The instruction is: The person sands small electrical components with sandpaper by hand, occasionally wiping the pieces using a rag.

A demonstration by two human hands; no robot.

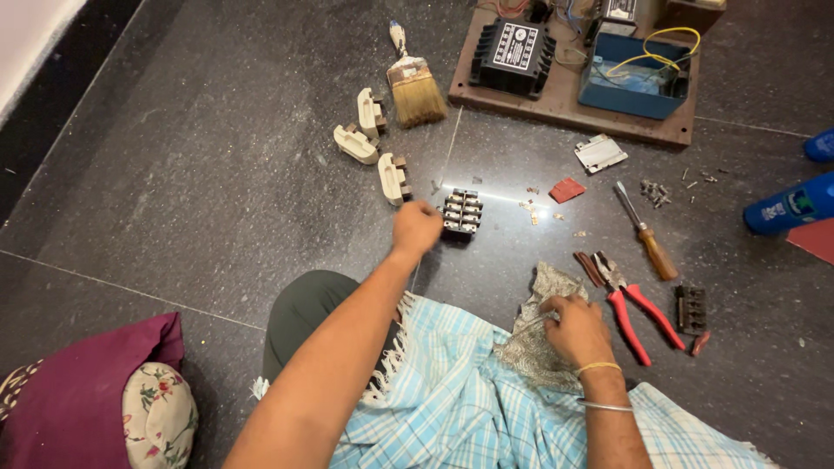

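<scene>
My left hand (416, 228) reaches out over the dark floor (200, 174), fingers curled at the black terminal block (461, 214); I cannot tell whether it grips it. My right hand (577, 330) is closed on a grey rag (543, 334), beside the red pliers (632, 306).

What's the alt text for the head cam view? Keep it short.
A person seated on a dark stone floor reaches the left hand to a small black terminal block while the right hand grips a grey rag. Red-handled pliers, a screwdriver and a paintbrush lie nearby.
</scene>
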